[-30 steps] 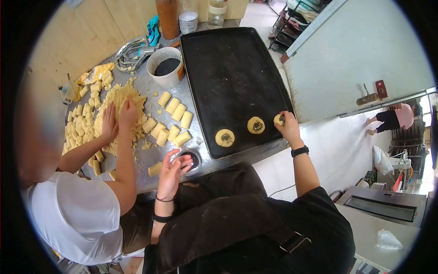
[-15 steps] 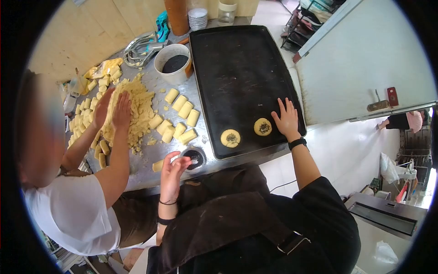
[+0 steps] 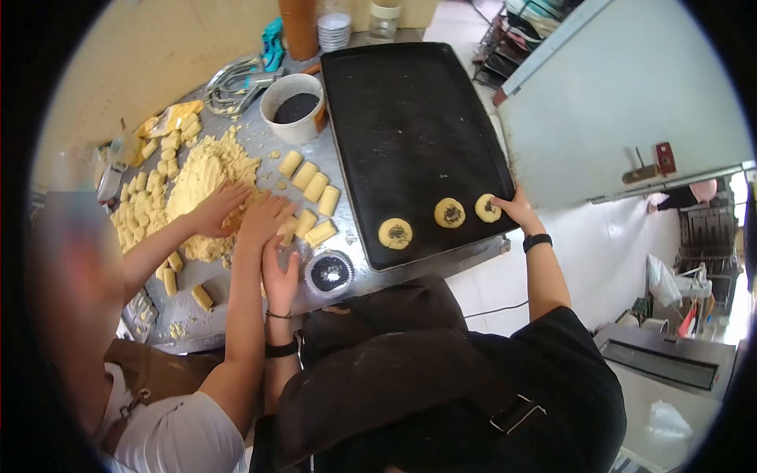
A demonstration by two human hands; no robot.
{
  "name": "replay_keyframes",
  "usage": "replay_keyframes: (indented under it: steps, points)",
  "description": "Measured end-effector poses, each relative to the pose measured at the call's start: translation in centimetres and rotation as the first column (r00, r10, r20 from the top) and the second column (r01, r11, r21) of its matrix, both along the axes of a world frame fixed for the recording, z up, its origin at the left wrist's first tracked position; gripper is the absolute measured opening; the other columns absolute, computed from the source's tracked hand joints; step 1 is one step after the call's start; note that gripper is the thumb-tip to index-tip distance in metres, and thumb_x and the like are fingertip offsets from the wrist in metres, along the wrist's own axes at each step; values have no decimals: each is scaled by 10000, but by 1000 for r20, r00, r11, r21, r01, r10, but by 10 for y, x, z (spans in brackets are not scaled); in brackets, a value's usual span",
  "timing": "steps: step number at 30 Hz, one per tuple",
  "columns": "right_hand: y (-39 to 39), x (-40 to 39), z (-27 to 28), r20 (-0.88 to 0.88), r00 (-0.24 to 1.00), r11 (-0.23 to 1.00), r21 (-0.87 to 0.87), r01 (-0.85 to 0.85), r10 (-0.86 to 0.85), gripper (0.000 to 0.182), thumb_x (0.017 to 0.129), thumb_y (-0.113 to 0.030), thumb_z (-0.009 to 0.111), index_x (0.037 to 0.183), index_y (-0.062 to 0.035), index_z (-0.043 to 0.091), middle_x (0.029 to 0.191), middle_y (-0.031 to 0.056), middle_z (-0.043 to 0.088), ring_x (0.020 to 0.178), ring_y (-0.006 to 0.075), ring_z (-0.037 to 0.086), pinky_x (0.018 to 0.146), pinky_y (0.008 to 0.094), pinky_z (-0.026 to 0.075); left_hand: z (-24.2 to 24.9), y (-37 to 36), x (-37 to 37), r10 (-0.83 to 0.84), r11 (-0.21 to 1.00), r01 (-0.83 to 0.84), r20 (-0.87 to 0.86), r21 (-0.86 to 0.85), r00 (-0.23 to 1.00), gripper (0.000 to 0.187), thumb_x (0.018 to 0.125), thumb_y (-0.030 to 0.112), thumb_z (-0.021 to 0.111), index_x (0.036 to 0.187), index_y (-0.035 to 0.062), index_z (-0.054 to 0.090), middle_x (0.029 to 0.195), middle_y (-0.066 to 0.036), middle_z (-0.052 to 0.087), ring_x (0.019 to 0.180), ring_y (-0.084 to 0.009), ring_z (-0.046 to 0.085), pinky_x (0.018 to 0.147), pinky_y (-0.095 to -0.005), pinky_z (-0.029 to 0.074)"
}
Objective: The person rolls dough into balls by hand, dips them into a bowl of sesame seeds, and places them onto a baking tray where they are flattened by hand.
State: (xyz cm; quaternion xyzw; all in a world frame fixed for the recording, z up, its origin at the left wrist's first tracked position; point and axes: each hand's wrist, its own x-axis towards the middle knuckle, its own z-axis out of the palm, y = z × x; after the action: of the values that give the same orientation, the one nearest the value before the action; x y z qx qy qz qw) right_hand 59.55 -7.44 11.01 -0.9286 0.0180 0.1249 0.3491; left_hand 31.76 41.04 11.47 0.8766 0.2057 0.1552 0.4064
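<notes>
My right hand [image 3: 522, 211] is at the right edge of the black baking tray [image 3: 410, 118], thumb stretched onto a flat dough round [image 3: 488, 208] with dark seeds on top, other fingers by the rim. Two more seeded rounds, a middle one [image 3: 449, 213] and a left one [image 3: 395, 233], lie along the tray's near side. My left hand [image 3: 280, 280] reaches up from the table edge with its thumb apart from the fingers; a co-worker's hand [image 3: 264, 217] and forearm partly cover it. Beside it stands a small clear dish of black seeds [image 3: 330, 272]. Dough cylinders [image 3: 315, 188] lie just beyond.
A co-worker at my left has both hands at a crumbly dough heap [image 3: 201, 185]. More dough pieces [image 3: 138, 205] lie past it. A white tub [image 3: 292, 106] of black seeds, a metal beater [image 3: 236, 87] and a stack of white cups [image 3: 334, 31] stand behind.
My right hand has slid right to the tray's edge, uncovering a third seeded round. My left hand has moved from above the seed dish up and left. The co-worker's hands have come nearer.
</notes>
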Motion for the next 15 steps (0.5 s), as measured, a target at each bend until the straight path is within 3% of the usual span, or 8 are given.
replay_keyframes:
  steps: [1, 2, 3, 6, 9, 11, 15]
  points:
    - [-3, 1, 2, -105, 994, 989, 149, 20, -5, 1036, 663, -306, 859, 1413, 97, 270, 1300, 276, 523, 1217, 343, 523, 1035, 368, 410, -2, 1, 9, -46, 994, 45, 14, 101, 999, 526, 797, 85, 667, 1282, 4, 479, 1231, -191, 531, 1158, -344, 497, 1020, -414, 384]
    - [-6, 4, -1, -102, 995, 993, 115, 8, 4, 1041, 651, -290, 870, 1404, 107, 271, 1283, 273, 535, 1201, 332, 535, 1029, 363, 417, -4, 2, 15, -89, 976, 83, 24, 203, 996, 558, 783, 89, 673, 1297, 4, 472, 1273, -205, 503, 1196, -371, 467, 1043, -432, 364]
    - [-6, 8, -4, -100, 995, 997, 83, -8, 16, 1046, 640, -274, 880, 1395, 118, 272, 1266, 269, 547, 1186, 321, 547, 1023, 358, 423, -5, -1, 19, -91, 953, 110, -79, 282, 993, 632, 761, 119, 690, 1343, 42, 458, 1361, -217, 422, 1256, -407, 396, 1084, -467, 313]
    - [-6, 7, -7, -76, 997, 999, 31, -30, 33, 1050, 619, -267, 896, 1379, 121, 286, 1254, 267, 557, 1178, 313, 554, 1021, 353, 426, -6, -6, 33, -76, 916, 155, -217, 371, 973, 660, 760, 157, 707, 1367, 95, 459, 1375, -220, 401, 1273, -415, 383, 1084, -484, 311]
    - [-2, 3, -4, -17, 999, 999, -8, -37, 37, 1044, 608, -268, 901, 1369, 118, 299, 1253, 267, 559, 1177, 319, 557, 1021, 360, 427, -9, -4, 40, -68, 925, 146, -223, 351, 972, 660, 753, 181, 717, 1368, 146, 481, 1382, -224, 414, 1298, -412, 368, 1073, -497, 325]
    - [-1, 2, -6, 10, 999, 999, -30, -37, 38, 1045, 603, -268, 903, 1367, 116, 302, 1250, 268, 560, 1171, 324, 562, 1018, 365, 430, -15, 1, 41, -65, 886, 165, -237, 432, 969, 615, 767, 185, 705, 1349, 155, 505, 1378, -224, 436, 1289, -400, 394, 1057, -487, 350]
    - [4, 0, -1, 14, 999, 997, -72, -35, 36, 1043, 602, -260, 906, 1370, 108, 304, 1254, 263, 560, 1159, 325, 568, 1009, 371, 438, -25, 18, 41, -136, 926, 209, -240, 313, 961, 506, 791, 120, 650, 1289, 126, 563, 1354, -227, 449, 1240, -399, 439, 1039, -480, 364]
